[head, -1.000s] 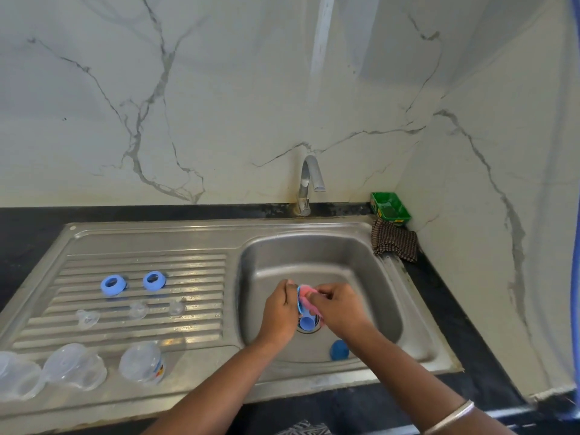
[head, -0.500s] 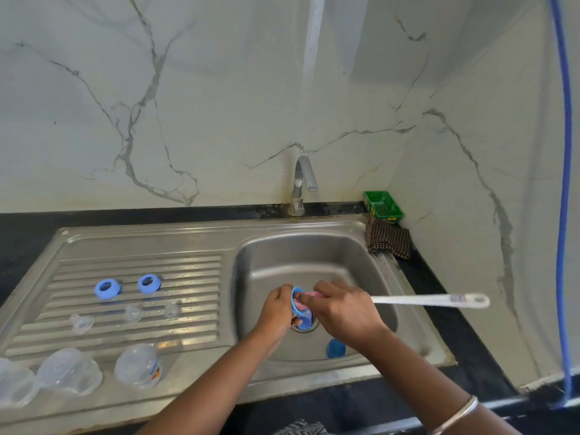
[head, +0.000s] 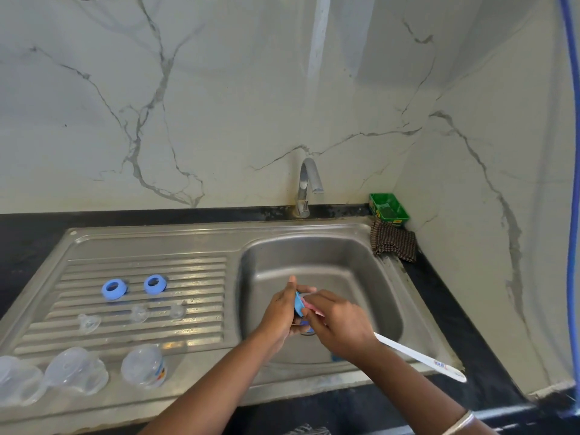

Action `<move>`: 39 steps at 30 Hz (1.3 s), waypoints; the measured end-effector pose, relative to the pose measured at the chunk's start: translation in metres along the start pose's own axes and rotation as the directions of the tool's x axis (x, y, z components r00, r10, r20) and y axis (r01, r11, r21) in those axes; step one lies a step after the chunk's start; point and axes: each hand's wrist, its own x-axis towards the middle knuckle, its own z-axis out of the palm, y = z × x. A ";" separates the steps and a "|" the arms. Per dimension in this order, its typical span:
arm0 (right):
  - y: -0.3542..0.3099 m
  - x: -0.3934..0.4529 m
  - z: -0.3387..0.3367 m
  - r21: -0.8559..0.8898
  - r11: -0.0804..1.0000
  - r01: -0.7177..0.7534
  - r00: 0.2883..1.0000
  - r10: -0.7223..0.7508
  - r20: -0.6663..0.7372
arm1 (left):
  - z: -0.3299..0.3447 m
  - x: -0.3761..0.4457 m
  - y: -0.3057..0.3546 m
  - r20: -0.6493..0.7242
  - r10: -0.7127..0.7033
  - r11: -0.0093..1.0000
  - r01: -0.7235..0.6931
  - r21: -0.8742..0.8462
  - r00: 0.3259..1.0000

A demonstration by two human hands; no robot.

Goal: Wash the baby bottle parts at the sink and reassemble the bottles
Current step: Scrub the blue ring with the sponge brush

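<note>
While over the sink (head: 386, 277) drain | left hand (head: 279, 312) grips blue ring (head: 298, 304) | right hand (head: 342, 324) holds brush (head: 420, 359), handle trailing right, ring touching both hands

Plenty of open basin (head: 354, 271) behind the fingers (head: 314, 301), right up to the tap (head: 306, 186). Left of them the drainboard's crowded: two blue rings (head: 114, 288), clear teats (head: 139, 313), bottles (head: 144, 365). The cloth (head: 394, 240) sits far right.
</note>
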 end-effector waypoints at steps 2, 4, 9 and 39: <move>0.003 0.004 -0.002 0.147 0.981 -0.123 0.992 0.118 0.044 | -0.001 -0.001 -0.001 0.000 -0.007 0.999 0.007 0.052 1.000; 0.008 0.010 -0.004 0.311 0.915 -0.257 0.966 0.236 0.104 | 0.000 -0.003 -0.004 0.000 0.046 0.994 -0.046 0.104 0.999; 0.009 0.018 -0.002 0.387 0.850 -0.357 0.934 0.326 0.145 | -0.001 -0.003 -0.002 -0.050 0.263 0.933 -0.241 0.267 0.963; -0.019 0.003 -0.013 0.017 0.999 0.034 0.989 -0.032 -0.141 | 0.010 -0.009 0.020 -0.104 -0.288 0.944 0.264 -0.198 0.952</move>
